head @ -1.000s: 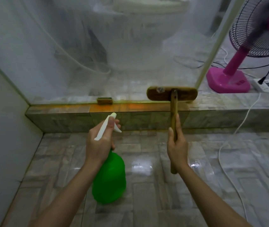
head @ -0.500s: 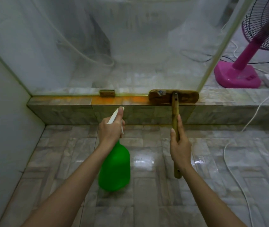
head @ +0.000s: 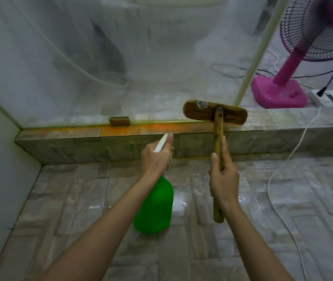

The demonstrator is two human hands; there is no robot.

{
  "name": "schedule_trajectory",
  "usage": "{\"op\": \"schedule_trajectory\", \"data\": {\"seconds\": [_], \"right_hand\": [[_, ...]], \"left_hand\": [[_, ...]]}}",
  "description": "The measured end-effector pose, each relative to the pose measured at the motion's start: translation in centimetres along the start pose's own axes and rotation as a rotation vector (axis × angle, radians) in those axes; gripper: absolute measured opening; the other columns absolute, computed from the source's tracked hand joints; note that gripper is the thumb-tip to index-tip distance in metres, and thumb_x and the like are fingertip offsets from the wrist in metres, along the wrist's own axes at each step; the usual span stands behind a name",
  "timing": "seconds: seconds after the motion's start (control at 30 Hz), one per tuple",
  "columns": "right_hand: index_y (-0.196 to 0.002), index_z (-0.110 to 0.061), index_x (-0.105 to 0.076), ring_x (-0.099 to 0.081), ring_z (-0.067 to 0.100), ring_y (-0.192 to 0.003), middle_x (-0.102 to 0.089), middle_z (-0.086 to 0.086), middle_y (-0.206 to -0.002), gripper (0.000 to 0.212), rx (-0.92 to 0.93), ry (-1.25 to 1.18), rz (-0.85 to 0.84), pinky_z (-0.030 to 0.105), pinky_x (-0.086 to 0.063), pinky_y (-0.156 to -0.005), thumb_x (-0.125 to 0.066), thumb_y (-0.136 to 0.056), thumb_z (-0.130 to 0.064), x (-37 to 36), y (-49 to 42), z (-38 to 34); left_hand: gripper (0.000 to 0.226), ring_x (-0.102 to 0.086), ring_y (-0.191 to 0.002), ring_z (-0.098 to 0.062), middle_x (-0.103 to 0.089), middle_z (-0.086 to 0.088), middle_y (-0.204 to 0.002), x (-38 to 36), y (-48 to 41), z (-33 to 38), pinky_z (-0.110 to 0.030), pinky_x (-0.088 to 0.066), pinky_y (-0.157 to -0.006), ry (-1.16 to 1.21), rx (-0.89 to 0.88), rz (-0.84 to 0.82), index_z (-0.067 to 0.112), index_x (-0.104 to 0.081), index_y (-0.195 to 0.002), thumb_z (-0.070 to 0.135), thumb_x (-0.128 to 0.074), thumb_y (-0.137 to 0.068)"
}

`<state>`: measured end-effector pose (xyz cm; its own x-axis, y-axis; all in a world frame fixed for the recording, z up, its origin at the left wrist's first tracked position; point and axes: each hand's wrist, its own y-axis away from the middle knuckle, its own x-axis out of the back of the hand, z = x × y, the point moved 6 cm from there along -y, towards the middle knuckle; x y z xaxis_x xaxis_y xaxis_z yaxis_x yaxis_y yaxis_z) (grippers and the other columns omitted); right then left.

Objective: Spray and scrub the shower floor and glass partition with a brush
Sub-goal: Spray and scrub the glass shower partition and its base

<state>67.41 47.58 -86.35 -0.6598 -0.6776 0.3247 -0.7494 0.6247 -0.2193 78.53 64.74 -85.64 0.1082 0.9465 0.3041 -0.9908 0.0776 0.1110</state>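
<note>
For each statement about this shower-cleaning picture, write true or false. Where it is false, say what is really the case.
1. The left hand holds a green spray bottle. True.
2. The right hand holds the wooden brush by its handle. True.
3. The brush head lies flat on the floor tiles. False: it is raised, at the foot of the glass partition, over the tiled ledge.
4. The fan beyond the ledge is blue. False: it is pink.
5. A white cable trails over the floor on the right. True.
</note>
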Motion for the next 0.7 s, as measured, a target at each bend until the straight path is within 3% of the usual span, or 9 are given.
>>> {"op": "schedule_trajectory", "data": {"seconds": [0.13,0.27,0.43,0.57,0.7], "right_hand": [[-0.143,-0.055,-0.027,-0.039,0.018,-0.047,-0.045,-0.007,-0.056,0.05,-0.015,0.001,-0.014,0.026,-0.038,-0.044,-0.043,-0.101,-0.031,-0.1,-0.1,0.0],[-0.144,-0.052,-0.028,-0.04,0.018,-0.048,-0.047,-0.006,-0.057,0.05,-0.017,0.005,-0.012,0.024,-0.037,-0.042,-0.043,-0.101,-0.03,0.1,-0.2,-0.1],[-0.142,-0.055,-0.028,-0.039,0.018,-0.048,-0.044,-0.001,-0.057,0.05,-0.038,-0.012,-0.015,0.027,-0.038,-0.042,-0.043,-0.101,-0.03,0.2,-0.2,-0.2],[-0.142,-0.057,-0.026,-0.039,0.019,-0.048,-0.043,-0.002,-0.057,0.05,-0.048,-0.02,-0.021,0.028,-0.039,-0.042,-0.042,-0.102,-0.031,-0.1,-0.1,-0.3],[-0.14,-0.06,-0.024,-0.039,0.018,-0.046,-0.045,-0.011,-0.057,0.051,-0.07,-0.047,-0.018,0.028,-0.04,-0.044,-0.041,-0.102,-0.032,-1.0,0.2,-0.2]], "left_hand": [[0.062,-0.068,-0.063,-0.033,-0.072,-0.015,-0.068,-2.0,0.0,0.5,-0.042,-0.057,-0.063,-0.017,0.003,-0.01,0.011,-0.067,-0.059,0.061,-0.057,-0.094],[0.052,-0.057,-0.042,-0.007,-0.068,-0.005,-0.063,-3.2,0.4,1.4,-0.022,-0.048,-0.046,0.053,-0.007,-0.043,0.012,-0.07,-0.068,0.053,-0.057,-0.098],[0.06,-0.059,-0.049,-0.017,-0.064,-0.006,-0.058,-3.9,0.5,1.4,-0.029,-0.05,-0.056,-0.008,-0.01,-0.058,0.009,-0.068,-0.064,0.057,-0.054,-0.098],[0.056,-0.054,-0.039,-0.007,-0.072,-0.009,-0.068,-1.8,0.0,0.8,-0.019,-0.045,-0.043,0.041,-0.004,-0.025,0.007,-0.074,-0.075,0.054,-0.054,-0.099],[0.055,-0.055,-0.042,-0.012,-0.066,-0.009,-0.062,1.0,-0.1,-0.2,-0.018,-0.045,-0.042,0.037,0.011,0.021,0.01,-0.068,-0.066,0.053,-0.056,-0.098]]}}
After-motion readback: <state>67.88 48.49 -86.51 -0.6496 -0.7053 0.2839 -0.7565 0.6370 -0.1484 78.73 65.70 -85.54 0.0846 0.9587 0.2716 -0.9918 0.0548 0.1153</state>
